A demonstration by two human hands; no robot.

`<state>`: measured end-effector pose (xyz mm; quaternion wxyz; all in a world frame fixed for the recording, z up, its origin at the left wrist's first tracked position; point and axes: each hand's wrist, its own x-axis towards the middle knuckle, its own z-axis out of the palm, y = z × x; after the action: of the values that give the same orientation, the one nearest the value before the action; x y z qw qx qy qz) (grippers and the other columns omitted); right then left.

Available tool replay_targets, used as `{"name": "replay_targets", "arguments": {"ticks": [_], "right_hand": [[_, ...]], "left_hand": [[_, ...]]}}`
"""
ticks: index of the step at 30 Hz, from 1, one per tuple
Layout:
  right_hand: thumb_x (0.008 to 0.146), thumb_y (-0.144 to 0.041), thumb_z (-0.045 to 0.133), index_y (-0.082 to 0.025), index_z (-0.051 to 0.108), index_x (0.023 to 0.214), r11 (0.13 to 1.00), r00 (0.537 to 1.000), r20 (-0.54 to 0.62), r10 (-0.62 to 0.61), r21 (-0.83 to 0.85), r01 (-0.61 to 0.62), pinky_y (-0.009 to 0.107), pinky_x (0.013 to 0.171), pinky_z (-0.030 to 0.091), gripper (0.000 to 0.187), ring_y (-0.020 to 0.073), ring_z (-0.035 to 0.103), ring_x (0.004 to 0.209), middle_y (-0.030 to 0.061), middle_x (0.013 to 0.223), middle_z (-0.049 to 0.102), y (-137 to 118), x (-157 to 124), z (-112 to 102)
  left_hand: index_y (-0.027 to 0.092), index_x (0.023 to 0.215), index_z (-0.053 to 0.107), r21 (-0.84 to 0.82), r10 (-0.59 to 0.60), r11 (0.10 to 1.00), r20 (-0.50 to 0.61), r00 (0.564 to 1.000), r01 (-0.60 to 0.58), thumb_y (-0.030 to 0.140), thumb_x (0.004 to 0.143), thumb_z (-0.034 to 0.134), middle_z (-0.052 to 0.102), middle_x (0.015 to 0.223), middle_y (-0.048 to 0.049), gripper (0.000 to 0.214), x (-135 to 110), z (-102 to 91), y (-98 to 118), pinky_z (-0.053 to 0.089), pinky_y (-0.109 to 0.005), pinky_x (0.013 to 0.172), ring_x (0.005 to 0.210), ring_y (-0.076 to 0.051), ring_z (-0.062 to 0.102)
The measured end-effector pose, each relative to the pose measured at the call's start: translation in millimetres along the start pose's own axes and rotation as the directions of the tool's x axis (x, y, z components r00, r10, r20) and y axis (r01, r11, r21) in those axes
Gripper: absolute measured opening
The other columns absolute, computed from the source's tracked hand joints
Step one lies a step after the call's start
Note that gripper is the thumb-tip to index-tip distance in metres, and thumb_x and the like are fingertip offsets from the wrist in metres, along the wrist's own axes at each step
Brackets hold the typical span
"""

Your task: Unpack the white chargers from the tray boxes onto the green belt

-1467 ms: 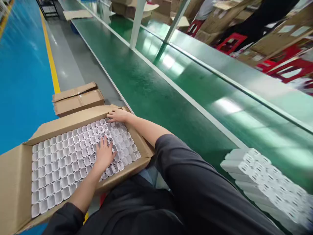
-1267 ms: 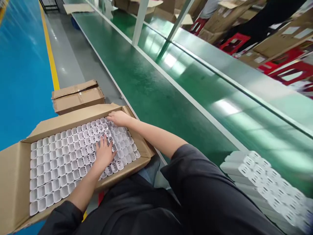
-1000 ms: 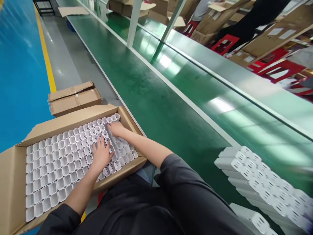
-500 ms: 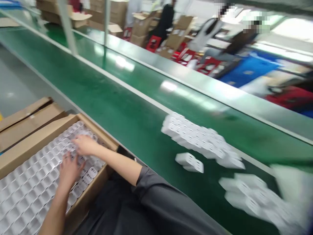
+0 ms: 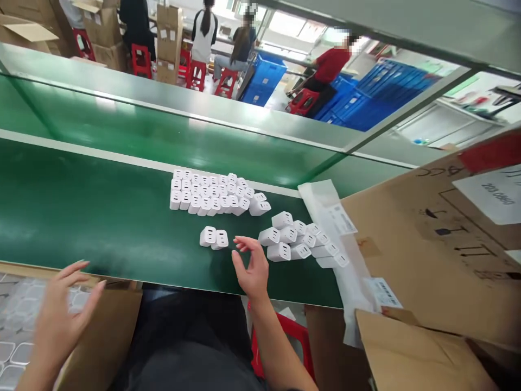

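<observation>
White charger blocks with port slots stand in a packed group (image 5: 209,193) on the green belt (image 5: 122,217). A pair of chargers (image 5: 214,238) stands by itself in front of that group. My right hand (image 5: 253,266) is just right of this pair, thumb and fingers apart, with nothing in it. Beyond its fingertips, more chargers (image 5: 288,236) lie tilted in a loose cluster. My left hand (image 5: 67,309), slightly blurred, hovers over the carton with the divided tray (image 5: 18,353) at lower left. Its fingers are spread and it holds nothing.
A large cardboard box (image 5: 427,217) and white foam wrap (image 5: 325,206) border the belt on the right. A red stool (image 5: 299,331) is below the belt edge. Across the line, several people sit near blue crates (image 5: 264,79) and stacked cartons (image 5: 169,38).
The view has swung right, from the carton to the chargers. My right hand has left the tray and come beside the charger pair. My left hand has lifted off the tray.
</observation>
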<state>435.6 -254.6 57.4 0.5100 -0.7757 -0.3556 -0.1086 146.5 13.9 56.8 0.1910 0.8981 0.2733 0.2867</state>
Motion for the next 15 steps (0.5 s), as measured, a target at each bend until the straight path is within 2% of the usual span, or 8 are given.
{"name": "replay_targets", "arguments": {"ticks": [2, 3, 5, 7, 9, 11, 13, 15], "right_hand": [[0.091, -0.019, 0.052, -0.021, 0.058, 0.113, 0.993, 0.991, -0.066, 0.113, -0.027, -0.115, 0.033, 0.071, 0.053, 0.023, 0.0157, 0.06, 0.078, 0.0064, 0.098, 0.065, 20, -6, -2], [0.092, -0.02, 0.051, -0.021, 0.058, 0.113, 0.987, 0.986, -0.07, 0.155, -0.023, -0.157, 0.033, 0.071, 0.054, 0.023, 0.0155, 0.061, 0.077, 0.0064, 0.097, 0.065, 25, -8, -1], [0.093, -0.02, 0.048, -0.021, 0.057, 0.114, 0.982, 0.98, -0.057, 0.189, -0.009, -0.19, 0.034, 0.073, 0.056, 0.023, 0.0156, 0.062, 0.078, 0.0065, 0.097, 0.066, 26, -10, 2], [0.093, -0.019, 0.046, -0.022, 0.057, 0.115, 0.986, 0.986, -0.026, 0.166, -0.011, -0.166, 0.035, 0.077, 0.057, 0.024, 0.0164, 0.063, 0.083, 0.0071, 0.101, 0.066, 22, -10, 2], [0.093, -0.019, 0.044, -0.023, 0.055, 0.119, 0.992, 0.992, 0.012, 0.122, -0.03, -0.122, 0.036, 0.079, 0.057, 0.028, 0.0173, 0.064, 0.087, 0.008, 0.106, 0.065, 17, -7, -4], [0.094, -0.019, 0.044, -0.024, 0.051, 0.127, 0.995, 0.996, 0.048, 0.077, -0.072, -0.073, 0.036, 0.082, 0.057, 0.034, 0.0178, 0.064, 0.092, 0.0093, 0.114, 0.063, 16, 2, -18], [0.094, -0.02, 0.044, -0.024, 0.047, 0.133, 0.985, 0.995, 0.088, 0.039, -0.17, -0.023, 0.037, 0.09, 0.055, 0.039, 0.0187, 0.063, 0.101, 0.0101, 0.121, 0.061, 20, 21, -39], [0.095, -0.023, 0.045, -0.021, 0.047, 0.136, 0.941, 0.986, 0.159, 0.051, -0.337, 0.005, 0.04, 0.101, 0.05, 0.042, 0.0216, 0.058, 0.115, 0.0113, 0.128, 0.059, 28, 51, -61]], "left_hand": [[0.023, 0.111, 0.05, -0.076, 0.211, 0.976, 0.092, 0.973, -0.204, 0.041, 0.091, 0.059, 0.057, 0.127, -0.0106, 0.029, 43, 33.9, 53, 0.047, -0.044, 0.101, 0.117, -0.026, 0.057], [0.024, 0.119, 0.05, -0.099, 0.313, 0.949, 0.166, 0.935, -0.3, 0.04, 0.092, 0.058, 0.056, 0.133, -0.0104, 0.032, 61, 52.6, 79, 0.047, -0.041, 0.101, 0.121, -0.025, 0.055], [0.023, 0.134, 0.046, -0.131, 0.487, 0.873, 0.28, 0.827, -0.47, 0.045, 0.092, 0.058, 0.05, 0.143, -0.0113, 0.049, 87, 90.1, 126, 0.043, -0.041, 0.108, 0.131, -0.026, 0.048], [0.023, 0.143, 0.042, -0.137, 0.615, 0.78, 0.345, 0.709, -0.61, 0.052, 0.09, 0.059, 0.047, 0.148, -0.0119, 0.062, 104, 123.5, 159, 0.04, -0.044, 0.111, 0.136, -0.03, 0.044], [0.023, 0.144, 0.043, -0.13, 0.687, 0.698, 0.4, 0.607, -0.704, 0.053, 0.09, 0.058, 0.052, 0.143, -0.012, 0.063, 116, 149.7, 178, 0.044, -0.043, 0.105, 0.13, -0.03, 0.05], [0.023, 0.137, 0.052, -0.121, 0.716, 0.645, 0.441, 0.541, -0.755, 0.049, 0.094, 0.054, 0.062, 0.131, -0.011, 0.05, 124, 166.4, 183, 0.05, -0.038, 0.091, 0.113, -0.026, 0.061], [0.022, 0.126, 0.061, -0.112, 0.727, 0.624, 0.447, 0.521, -0.774, 0.045, 0.097, 0.049, 0.067, 0.119, -0.0098, 0.039, 130, 173.2, 179, 0.05, -0.033, 0.081, 0.098, -0.022, 0.065], [0.021, 0.117, 0.065, -0.098, 0.724, 0.633, 0.424, 0.543, -0.767, 0.046, 0.098, 0.048, 0.068, 0.115, -0.0095, 0.036, 134, 171.8, 169, 0.049, -0.031, 0.078, 0.093, -0.021, 0.066]]}}
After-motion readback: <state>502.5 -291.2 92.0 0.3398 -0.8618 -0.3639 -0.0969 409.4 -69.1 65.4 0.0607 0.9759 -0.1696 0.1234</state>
